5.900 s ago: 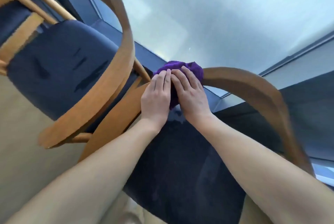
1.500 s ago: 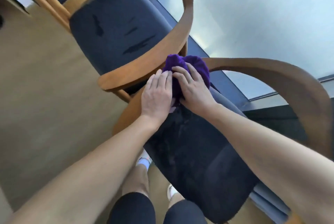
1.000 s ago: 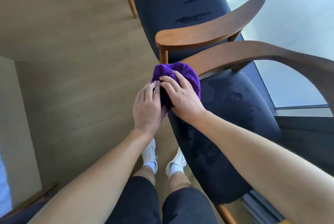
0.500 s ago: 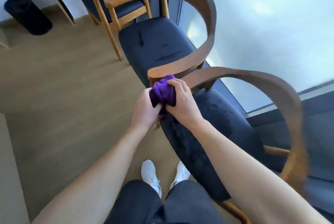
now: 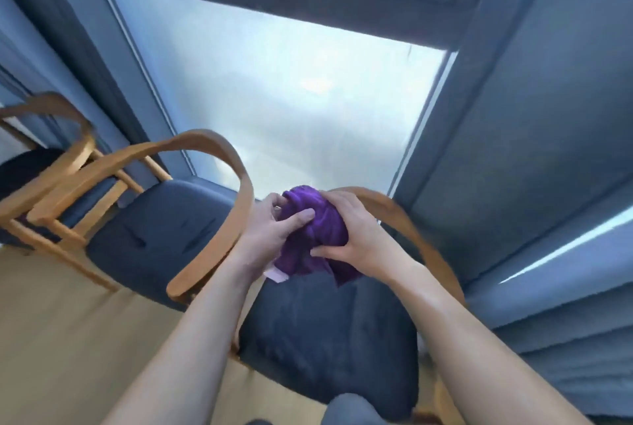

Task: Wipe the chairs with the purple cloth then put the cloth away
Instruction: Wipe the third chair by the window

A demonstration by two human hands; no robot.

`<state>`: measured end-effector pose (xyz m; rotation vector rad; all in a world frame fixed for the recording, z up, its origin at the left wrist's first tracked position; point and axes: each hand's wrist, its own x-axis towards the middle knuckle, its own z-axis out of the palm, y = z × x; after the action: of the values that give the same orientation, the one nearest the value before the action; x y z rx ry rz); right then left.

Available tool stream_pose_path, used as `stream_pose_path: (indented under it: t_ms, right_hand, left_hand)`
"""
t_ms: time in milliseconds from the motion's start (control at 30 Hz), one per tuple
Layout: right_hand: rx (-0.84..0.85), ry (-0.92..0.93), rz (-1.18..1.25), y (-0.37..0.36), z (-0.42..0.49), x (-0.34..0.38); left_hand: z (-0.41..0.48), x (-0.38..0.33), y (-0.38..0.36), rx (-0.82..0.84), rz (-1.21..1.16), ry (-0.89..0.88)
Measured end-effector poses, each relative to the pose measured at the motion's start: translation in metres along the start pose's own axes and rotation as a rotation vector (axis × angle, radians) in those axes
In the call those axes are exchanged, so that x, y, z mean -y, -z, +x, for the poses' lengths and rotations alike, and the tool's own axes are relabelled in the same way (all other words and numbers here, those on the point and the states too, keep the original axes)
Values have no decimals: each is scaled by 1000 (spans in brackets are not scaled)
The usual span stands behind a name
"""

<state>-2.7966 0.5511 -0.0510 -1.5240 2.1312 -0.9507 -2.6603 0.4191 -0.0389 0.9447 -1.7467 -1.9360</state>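
Head view only. Purple cloth (image 5: 317, 231) bunched into a ball and held up in the air between both hands, above the back part of the near chair's dark seat (image 5: 329, 332), not touching it as far as I can tell. Left hand (image 5: 269, 236) grips the cloth's left side, thumb pressed into the front, fingers curled round behind. Right hand (image 5: 354, 236) is clamped over the top and right, thumb tucked under the lower fold. A pale tag (image 5: 275, 274) and a loose corner hang out below. Cloth looks like soft, light plush: it won't slip and nothing can break, but it flops and unravels, so best held around the whole bundle or pinched at a folded edge, with the trailing ends gathered in. Near chair's curved wooden back rail (image 5: 416, 236) runs just behind the right hand. Middle chair (image 5: 154, 236) sits just beside on the left, and its wooden arm (image 5: 219, 219) ends near the left forearm, likely to get bumped on a leftward move. Third chair (image 5: 41, 164) is further left. Frosted window (image 5: 291, 92) ahead, blue-grey curtain (image 5: 534, 150) on the right, light wood floor (image 5: 68, 339). No spot for stowing the cloth is in view.
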Motion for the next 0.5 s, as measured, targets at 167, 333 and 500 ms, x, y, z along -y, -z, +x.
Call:
stream_pose_path:
  t_ms: [167,333,500]
  right_hand:
    - [-154,-53,-46,42,-15,-17]
    - [-251,-195,-61,59,-33,-23]
    - [-352,-368,-114,59,-47,-17]
  left_hand:
    - [23,-28,-41,137,74,-82]
    - [48,-37,-55,298,201,-168]
    - [65,-46,-55,491,209,-201]
